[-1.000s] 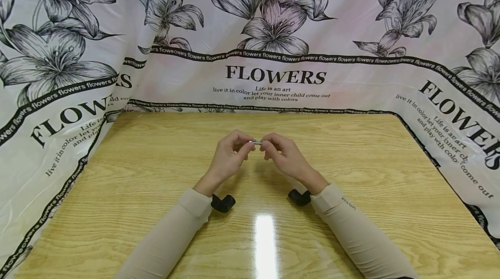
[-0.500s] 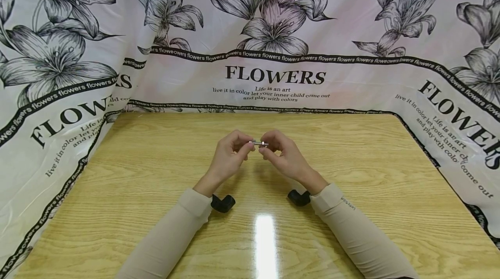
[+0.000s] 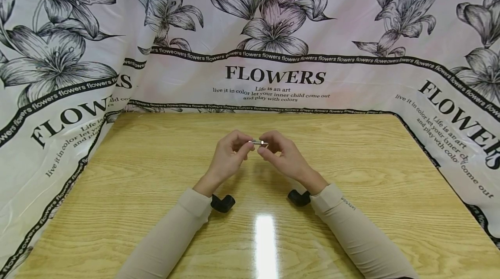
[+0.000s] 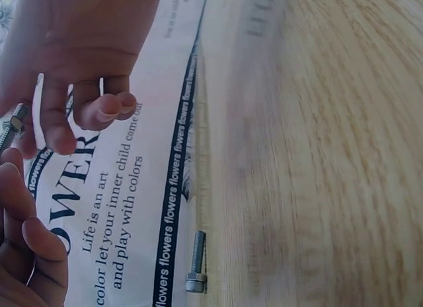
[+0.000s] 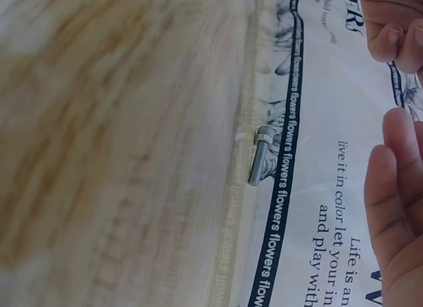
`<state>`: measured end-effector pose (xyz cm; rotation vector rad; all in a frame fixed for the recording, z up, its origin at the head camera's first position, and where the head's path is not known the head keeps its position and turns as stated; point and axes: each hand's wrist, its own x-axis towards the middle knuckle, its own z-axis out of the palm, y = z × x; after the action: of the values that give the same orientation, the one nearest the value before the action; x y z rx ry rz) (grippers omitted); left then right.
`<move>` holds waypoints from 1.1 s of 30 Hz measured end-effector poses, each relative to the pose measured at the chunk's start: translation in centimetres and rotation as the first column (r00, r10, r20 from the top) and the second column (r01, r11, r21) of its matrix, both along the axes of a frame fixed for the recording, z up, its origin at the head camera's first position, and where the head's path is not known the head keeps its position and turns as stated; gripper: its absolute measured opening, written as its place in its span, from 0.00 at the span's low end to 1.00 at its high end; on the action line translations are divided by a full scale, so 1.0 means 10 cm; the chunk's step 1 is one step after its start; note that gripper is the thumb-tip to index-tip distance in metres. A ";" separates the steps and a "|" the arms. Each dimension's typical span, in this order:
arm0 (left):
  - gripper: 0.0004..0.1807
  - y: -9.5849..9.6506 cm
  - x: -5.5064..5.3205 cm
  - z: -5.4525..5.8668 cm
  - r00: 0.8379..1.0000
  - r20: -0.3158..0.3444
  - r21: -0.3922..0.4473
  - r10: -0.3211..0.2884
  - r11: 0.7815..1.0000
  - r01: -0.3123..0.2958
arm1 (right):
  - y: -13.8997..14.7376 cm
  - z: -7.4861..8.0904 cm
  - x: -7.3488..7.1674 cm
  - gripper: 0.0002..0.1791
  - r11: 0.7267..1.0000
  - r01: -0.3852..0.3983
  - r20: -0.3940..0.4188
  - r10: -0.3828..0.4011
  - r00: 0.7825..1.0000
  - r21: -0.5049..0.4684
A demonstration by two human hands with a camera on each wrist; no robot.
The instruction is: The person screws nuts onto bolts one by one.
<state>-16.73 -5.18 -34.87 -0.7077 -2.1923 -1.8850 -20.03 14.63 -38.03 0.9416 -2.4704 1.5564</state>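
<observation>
In the head view my left hand (image 3: 229,152) pinches a small silver bolt (image 3: 256,142) between thumb and forefinger, holding it level above the table. A hex nut (image 3: 262,143) sits on the bolt toward its right end. My right hand (image 3: 284,153) is around that end, its thumb below the nut and its forefinger behind, with the nut showing in the gap. The left wrist view shows the threaded bolt (image 4: 9,135) with the nut (image 4: 16,124) by the right hand's fingers. A second bolt (image 4: 198,254) with a nut near its head lies on the table beyond the hands.
The wood-grain table (image 3: 156,227) fills the lower view. A white cloth (image 3: 351,81) printed with flowers and lettering stands around its back and sides. Black wrist devices (image 3: 223,204) show under both cuffs, and a bright light reflection falls on the table front.
The right fingertips, which covered the bolt's right end a second ago, have parted and uncovered the nut. The right hand has shifted slightly left; the left hand keeps its hold.
</observation>
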 end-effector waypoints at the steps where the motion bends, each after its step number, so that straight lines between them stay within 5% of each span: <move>1: 0.06 0.00 0.00 0.00 1.000 -0.001 0.001 -0.001 1.000 0.001 | 0.00 0.00 0.00 0.14 1.000 0.003 0.001 -0.003 1.000 -0.002; 9: 0.06 -0.01 0.01 0.00 1.000 -0.006 -0.004 -0.009 1.000 0.009 | -0.06 0.19 0.14 0.12 0.997 -0.037 -0.066 0.033 0.997 -0.067; 14: 0.06 -0.01 0.01 0.01 1.000 0.001 -0.011 -0.008 1.000 0.008 | -0.03 0.10 0.07 0.04 0.999 -0.017 -0.041 0.016 0.999 -0.031; 22: 0.07 0.00 0.02 0.01 1.000 0.016 -0.014 -0.006 1.000 0.006 | 0.01 0.01 0.01 0.10 1.000 -0.009 0.012 0.010 1.000 -0.014; 29: 0.06 0.00 0.01 0.01 1.000 0.009 -0.012 -0.006 1.000 0.006 | -0.05 0.26 0.18 0.12 1.000 -0.014 0.000 0.014 1.000 -0.026; 33: 0.06 0.00 0.01 0.01 1.000 0.005 -0.013 -0.008 1.000 0.008 | -0.05 0.25 0.17 0.13 0.998 -0.032 -0.044 0.030 0.999 -0.049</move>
<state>-16.64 -5.16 -34.77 -0.7157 -2.2106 -1.8796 -18.37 14.10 -35.52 0.9991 -2.3885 1.5813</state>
